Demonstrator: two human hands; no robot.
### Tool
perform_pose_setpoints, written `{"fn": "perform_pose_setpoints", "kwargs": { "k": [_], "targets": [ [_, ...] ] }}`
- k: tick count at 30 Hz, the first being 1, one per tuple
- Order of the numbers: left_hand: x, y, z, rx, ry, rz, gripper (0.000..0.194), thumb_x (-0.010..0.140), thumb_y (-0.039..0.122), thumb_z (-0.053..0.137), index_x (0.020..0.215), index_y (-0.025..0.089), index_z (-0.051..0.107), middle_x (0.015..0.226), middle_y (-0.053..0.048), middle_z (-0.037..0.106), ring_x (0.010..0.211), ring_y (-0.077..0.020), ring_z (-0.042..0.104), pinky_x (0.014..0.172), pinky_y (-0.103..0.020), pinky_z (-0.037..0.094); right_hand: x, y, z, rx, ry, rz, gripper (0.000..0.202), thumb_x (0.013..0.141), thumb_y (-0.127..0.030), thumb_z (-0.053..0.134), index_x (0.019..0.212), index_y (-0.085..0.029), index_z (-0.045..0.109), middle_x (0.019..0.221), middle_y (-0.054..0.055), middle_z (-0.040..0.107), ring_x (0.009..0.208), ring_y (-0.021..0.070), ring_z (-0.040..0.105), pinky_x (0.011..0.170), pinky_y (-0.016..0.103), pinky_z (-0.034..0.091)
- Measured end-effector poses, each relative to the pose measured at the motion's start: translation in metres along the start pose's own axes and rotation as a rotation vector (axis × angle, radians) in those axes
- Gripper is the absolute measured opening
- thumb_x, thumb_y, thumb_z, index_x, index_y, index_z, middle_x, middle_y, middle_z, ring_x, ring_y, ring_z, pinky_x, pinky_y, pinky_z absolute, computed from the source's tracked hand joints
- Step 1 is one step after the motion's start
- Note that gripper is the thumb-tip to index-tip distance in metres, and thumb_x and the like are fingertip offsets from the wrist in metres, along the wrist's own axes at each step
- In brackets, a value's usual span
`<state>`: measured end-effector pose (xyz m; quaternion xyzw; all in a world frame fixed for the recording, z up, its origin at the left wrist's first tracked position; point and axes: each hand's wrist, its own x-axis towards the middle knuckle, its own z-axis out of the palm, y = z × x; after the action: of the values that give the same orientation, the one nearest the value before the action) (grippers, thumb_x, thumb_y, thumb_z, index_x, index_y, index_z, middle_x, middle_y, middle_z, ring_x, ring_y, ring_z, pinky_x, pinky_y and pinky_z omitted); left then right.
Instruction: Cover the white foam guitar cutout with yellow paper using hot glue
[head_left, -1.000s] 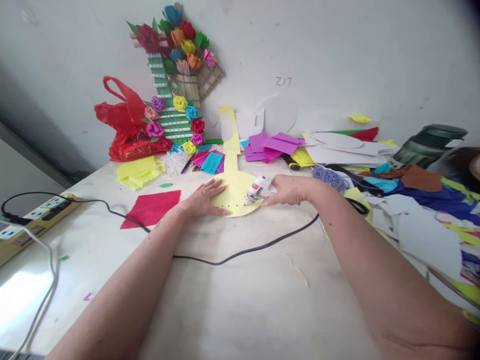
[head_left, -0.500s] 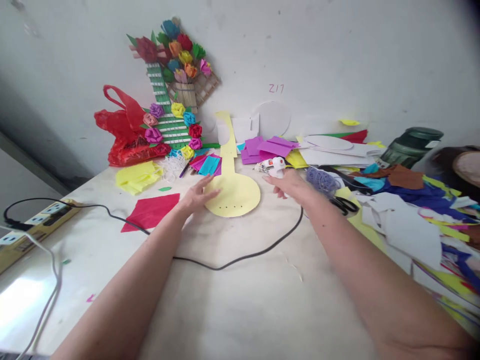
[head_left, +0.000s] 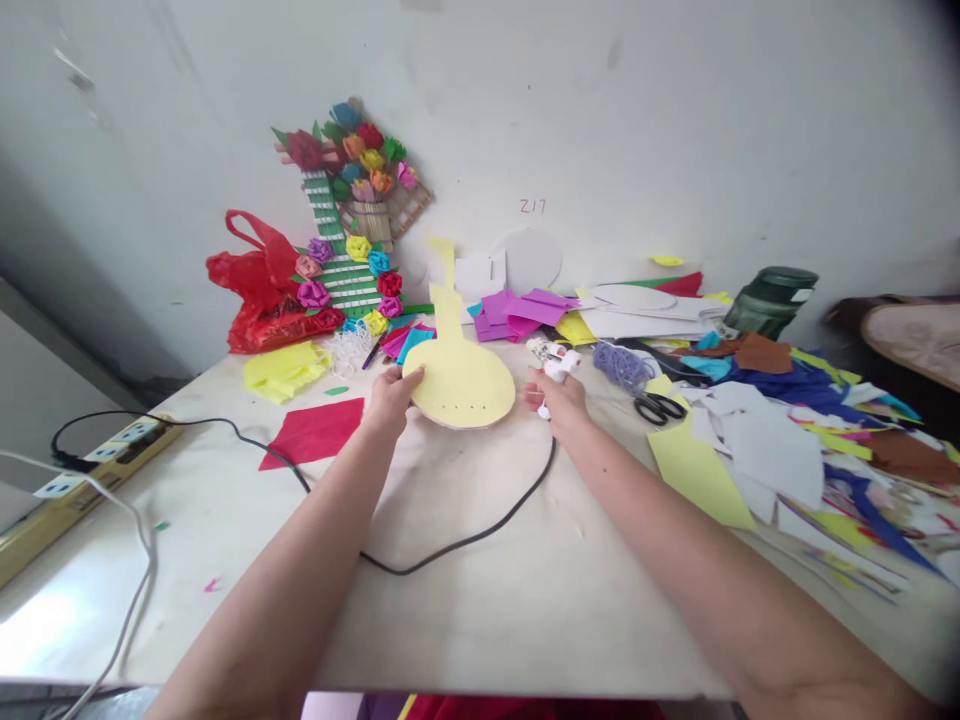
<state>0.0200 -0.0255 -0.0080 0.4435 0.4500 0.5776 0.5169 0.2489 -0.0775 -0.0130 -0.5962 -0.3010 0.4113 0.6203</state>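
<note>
A pale yellow guitar-shaped paper cutout [head_left: 459, 378] with a round body, a long neck and a row of small dark dots sits at the middle of the table. My left hand [head_left: 391, 398] pinches the body's left edge, thumb on top. Its near edge looks slightly lifted. To the right, my right hand [head_left: 556, 398] is wrapped around a white glue gun [head_left: 559, 362], whose nozzle end points away and to the left. A black cord [head_left: 480, 535] runs from the glue gun across the table to the left, passing under my left arm.
A yellow power strip [head_left: 90, 480] lies at left, near red paper [head_left: 311, 433]. Behind stand a red plastic bag [head_left: 259, 285] and a flower-decorated green craft [head_left: 345, 270]. Scissors [head_left: 660, 408], purple yarn [head_left: 622, 367], paper scraps [head_left: 772, 440] and a dark green jar [head_left: 772, 300] are at right.
My left hand went from lying spread on the cutout to gripping its left edge, and the near edge rose a little. My right hand closed around the glue gun. The view shifted.
</note>
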Motion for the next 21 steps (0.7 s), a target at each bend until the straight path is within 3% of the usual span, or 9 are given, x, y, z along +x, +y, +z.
{"fn": "perform_pose_setpoints", "kwargs": {
  "k": [3, 6, 9, 13, 17, 21],
  "targets": [
    [-0.013, 0.007, 0.005, -0.074, -0.085, 0.245, 0.042, 0.056, 0.042, 0.073, 0.085, 0.015, 0.061, 0.081, -0.008, 0.069, 0.079, -0.0244, 0.066, 0.066, -0.031, 0.053, 0.0, 0.0, -0.009, 0.002, 0.09, -0.061, 0.022, 0.074, -0.034, 0.059, 0.086, -0.018, 0.05, 0.057, -0.004, 0.056, 0.036, 0.0049, 0.045, 0.038, 0.016, 0.041],
    [-0.024, 0.018, 0.012, -0.128, -0.054, 0.371, 0.04, 0.059, 0.045, 0.071, 0.086, 0.017, 0.059, 0.086, -0.007, 0.069, 0.087, -0.0242, 0.064, 0.07, -0.03, 0.052, 0.002, -0.003, -0.016, -0.232, 0.101, -0.117, 0.027, 0.076, -0.042, 0.054, 0.088, -0.018, 0.052, 0.058, -0.003, 0.055, 0.041, 0.0079, 0.048, 0.042, 0.019, 0.043],
    [-0.031, 0.03, 0.019, -0.177, -0.003, 0.428, 0.038, 0.06, 0.046, 0.07, 0.083, 0.019, 0.057, 0.088, -0.006, 0.068, 0.09, -0.0239, 0.063, 0.072, -0.03, 0.052, 0.002, -0.008, -0.017, -0.631, 0.085, -0.197, 0.036, 0.076, -0.045, 0.05, 0.098, -0.017, 0.055, 0.076, 0.004, 0.063, 0.067, 0.0174, 0.061, 0.055, 0.025, 0.046],
    [-0.038, 0.041, 0.025, -0.243, 0.036, 0.487, 0.034, 0.065, 0.047, 0.067, 0.084, 0.021, 0.057, 0.09, -0.005, 0.067, 0.089, -0.0225, 0.063, 0.073, -0.03, 0.052, -0.004, -0.01, -0.009, -1.048, 0.029, -0.28, 0.044, 0.077, -0.029, 0.049, 0.12, -0.021, 0.048, 0.106, 0.009, 0.062, 0.097, 0.0251, 0.058, 0.072, 0.031, 0.044],
    [-0.039, 0.039, 0.023, -0.251, 0.084, 0.514, 0.032, 0.068, 0.047, 0.064, 0.085, 0.021, 0.056, 0.089, -0.003, 0.066, 0.082, -0.0188, 0.063, 0.071, -0.028, 0.051, -0.014, -0.002, 0.004, -1.288, -0.064, -0.416, 0.042, 0.08, -0.023, 0.044, 0.122, -0.019, 0.045, 0.113, 0.012, 0.058, 0.097, 0.0247, 0.057, 0.072, 0.03, 0.041],
    [-0.032, 0.029, 0.013, -0.245, 0.173, 0.495, 0.03, 0.071, 0.047, 0.06, 0.08, 0.019, 0.054, 0.078, -0.001, 0.062, 0.068, -0.0133, 0.06, 0.063, -0.023, 0.048, -0.019, 0.007, 0.006, -1.411, -0.045, -0.593, 0.04, 0.082, -0.023, 0.044, 0.121, -0.015, 0.046, 0.106, 0.013, 0.058, 0.094, 0.025, 0.055, 0.075, 0.033, 0.036]
  ]
}}
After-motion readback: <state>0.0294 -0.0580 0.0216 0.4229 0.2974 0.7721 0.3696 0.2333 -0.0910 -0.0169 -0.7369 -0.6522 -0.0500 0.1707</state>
